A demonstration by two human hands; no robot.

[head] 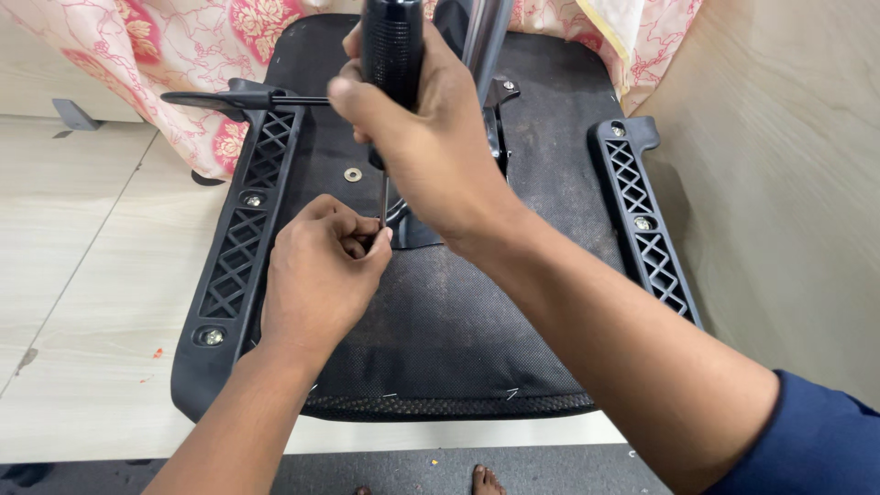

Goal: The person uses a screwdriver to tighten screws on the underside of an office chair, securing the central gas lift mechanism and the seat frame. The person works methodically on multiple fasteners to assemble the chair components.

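A: Black mesh fabric covers the underside of the upturned chair seat (458, 321), which lies on the pale floor (82, 302) with 2 black lattice brackets, the left bracket (240, 252) and the right bracket (642, 220), running along its sides.

B: And the tool?

A: A screwdriver (392, 55) with a black ribbed handle. The right hand (431, 137) is clamped around that handle, fingers closed tight. Its long axis stands almost upright, handle toward the camera, thin metal shaft dropping straight down to the seat's middle.

B: Where does the tip land?

A: Just at the fingertips of the left hand (321, 275), which is pinched together around the lower shaft. Whether a screw sits in that pinch I cannot tell; the fingers hide it.

B: So which hand is nearer the work point?

A: The left, touching it. The right sits directly above, along the same vertical line.

B: Anything else close by?

A: A small metal washer (353, 174) lies on the mesh just beyond the left hand, a black lever (229, 97) sticks out leftward, and pink flowered cloth (174, 55) lies behind the seat.
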